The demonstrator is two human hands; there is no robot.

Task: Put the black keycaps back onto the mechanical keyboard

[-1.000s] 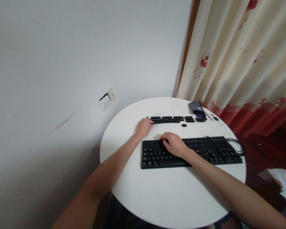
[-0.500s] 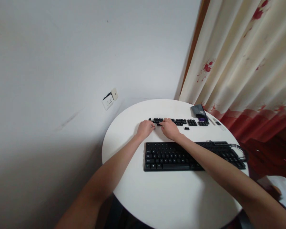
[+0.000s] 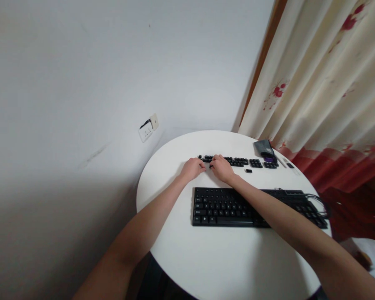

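Table (image 3: 190, 254) rim curves round to the left of your left hand (image 3: 193, 169), with a strip of white top between. White top also runs beyond both hands to the far rim, and a band of it separates your right hand (image 3: 221, 168) from the keyboard (image 3: 225, 211), nearer you. Your right forearm crosses above that keyboard; your left passes outside its left end. Hands palm-down, side by side, small gap. Left fingertips drawn close; can't tell if they grip anything. Right fingertips bent onto a dark bit at the keycap row (image 3: 239, 161); can't tell if pinched. Count: 1 keyboard; right of your right hand, 1 loose keycap (image 3: 248, 171), 2 small keycap blocks (image 3: 255, 163), 1 grey pouch (image 3: 263, 148) farther out.
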